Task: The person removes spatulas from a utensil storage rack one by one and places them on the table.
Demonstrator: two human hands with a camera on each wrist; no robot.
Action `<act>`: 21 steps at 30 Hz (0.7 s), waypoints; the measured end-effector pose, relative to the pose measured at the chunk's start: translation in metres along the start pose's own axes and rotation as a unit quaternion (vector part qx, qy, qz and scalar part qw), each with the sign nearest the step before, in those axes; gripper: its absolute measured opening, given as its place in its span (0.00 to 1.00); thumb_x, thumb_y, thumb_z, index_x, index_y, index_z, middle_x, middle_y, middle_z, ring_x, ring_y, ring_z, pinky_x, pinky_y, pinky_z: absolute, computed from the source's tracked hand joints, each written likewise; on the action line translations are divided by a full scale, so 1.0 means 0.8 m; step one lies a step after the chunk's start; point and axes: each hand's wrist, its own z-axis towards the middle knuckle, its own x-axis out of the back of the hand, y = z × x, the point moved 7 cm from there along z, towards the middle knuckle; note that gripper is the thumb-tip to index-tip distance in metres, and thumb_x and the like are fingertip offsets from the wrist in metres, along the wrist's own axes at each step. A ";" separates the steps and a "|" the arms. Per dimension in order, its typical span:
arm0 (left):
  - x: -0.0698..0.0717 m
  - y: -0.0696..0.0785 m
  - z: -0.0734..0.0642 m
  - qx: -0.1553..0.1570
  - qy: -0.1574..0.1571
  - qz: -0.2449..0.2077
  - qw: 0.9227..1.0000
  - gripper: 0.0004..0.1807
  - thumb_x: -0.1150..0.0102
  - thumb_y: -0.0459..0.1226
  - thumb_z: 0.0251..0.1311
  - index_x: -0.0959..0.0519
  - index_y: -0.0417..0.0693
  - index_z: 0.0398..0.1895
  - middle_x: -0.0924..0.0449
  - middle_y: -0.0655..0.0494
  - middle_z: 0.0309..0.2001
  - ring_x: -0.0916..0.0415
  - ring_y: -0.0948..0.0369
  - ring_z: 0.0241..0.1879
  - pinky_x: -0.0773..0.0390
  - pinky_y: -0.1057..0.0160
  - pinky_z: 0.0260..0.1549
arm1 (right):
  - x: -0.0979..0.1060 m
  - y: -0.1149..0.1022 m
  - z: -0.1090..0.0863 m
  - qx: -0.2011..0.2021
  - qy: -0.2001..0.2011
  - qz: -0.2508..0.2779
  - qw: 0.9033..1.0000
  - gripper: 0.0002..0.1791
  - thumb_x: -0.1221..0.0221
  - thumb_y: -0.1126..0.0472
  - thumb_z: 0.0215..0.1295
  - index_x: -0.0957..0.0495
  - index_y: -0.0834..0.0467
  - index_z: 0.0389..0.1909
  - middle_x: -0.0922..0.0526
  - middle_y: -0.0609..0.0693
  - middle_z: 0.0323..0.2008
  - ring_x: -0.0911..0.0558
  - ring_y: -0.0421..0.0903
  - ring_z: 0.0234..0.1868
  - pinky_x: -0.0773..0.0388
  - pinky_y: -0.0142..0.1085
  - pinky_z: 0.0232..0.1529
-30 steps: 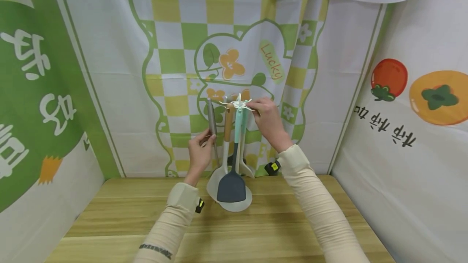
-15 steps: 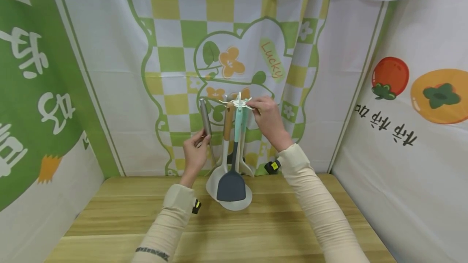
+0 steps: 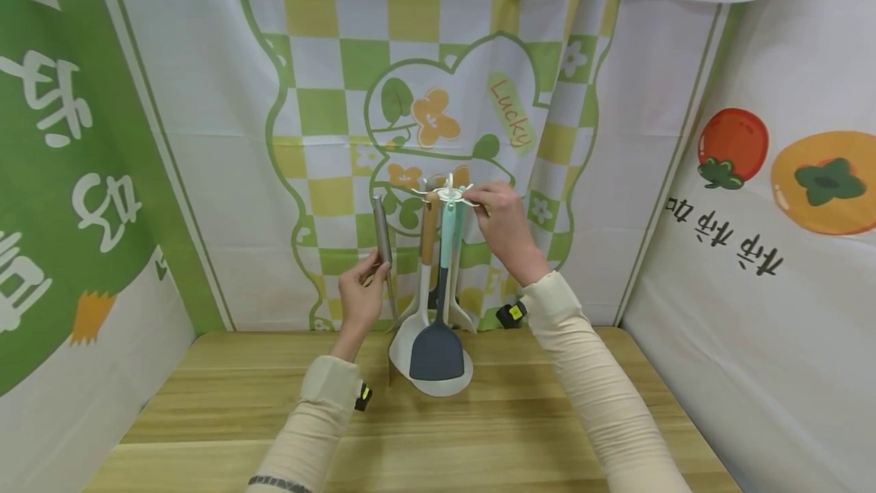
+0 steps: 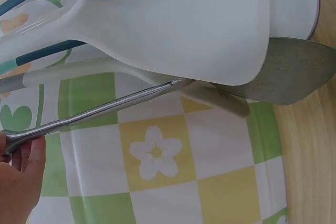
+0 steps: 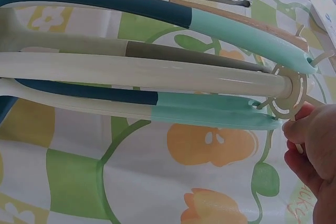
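My left hand point(image 3: 361, 295) grips the grey handle of a metal spatula point(image 3: 381, 230) just left of the utensil rack, its top apart from the hooks. In the left wrist view the spatula's steel blade point(image 4: 294, 74) lies partly hidden behind a white turner point(image 4: 173, 22). My right hand point(image 3: 503, 227) pinches a hook arm at the top of the cream rack point(image 5: 210, 74). From the rack hang a dark blue turner point(image 3: 436, 352) with a mint handle, the white turner with a wooden handle point(image 3: 430, 230), and other mint- and grey-handled utensils.
The rack stands on a wooden table point(image 3: 547, 432), close to a checked curtain point(image 3: 315, 112) at the back. Printed cloth walls point(image 3: 739, 326) rise on both sides. A round white base point(image 3: 445, 386) shows beneath the turners.
My left hand has shifted left and slightly down, carrying the spatula's handle away from the rack. Its blade now shows edge-on left of the white turner. My right hand stays at the rack's top.
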 end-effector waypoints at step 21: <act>0.024 -0.025 -0.001 -0.019 0.048 -0.014 0.999 0.20 0.39 0.28 0.68 0.23 0.33 0.62 0.19 0.33 0.55 0.20 0.73 0.42 0.18 0.77 0.44 | 0.000 0.001 0.000 -0.011 -0.009 0.001 1.000 0.09 0.37 0.76 0.65 0.12 0.65 0.41 0.11 0.59 0.40 0.16 0.56 0.44 0.16 0.45 0.49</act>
